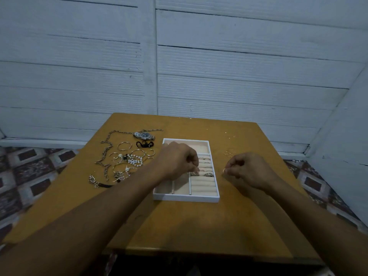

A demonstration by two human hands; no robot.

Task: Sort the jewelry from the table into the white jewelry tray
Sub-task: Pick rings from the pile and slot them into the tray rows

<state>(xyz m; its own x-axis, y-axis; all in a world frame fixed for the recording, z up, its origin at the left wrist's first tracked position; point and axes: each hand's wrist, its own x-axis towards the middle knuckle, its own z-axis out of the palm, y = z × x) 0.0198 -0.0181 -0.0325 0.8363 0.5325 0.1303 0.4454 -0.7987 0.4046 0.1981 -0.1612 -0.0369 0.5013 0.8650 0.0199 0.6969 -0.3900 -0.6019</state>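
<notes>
Two hands: left [177, 160] over tray [186, 197], right [249, 170] beside rim.

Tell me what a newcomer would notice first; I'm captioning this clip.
The left hand pinches a ring over the ring rolls of the white jewelry tray; the right hand pinches a second ring just right of it. Left of the tray sprawls a tangle of chains, bangles and pearls, with a wristwatch at its far edge.
</notes>
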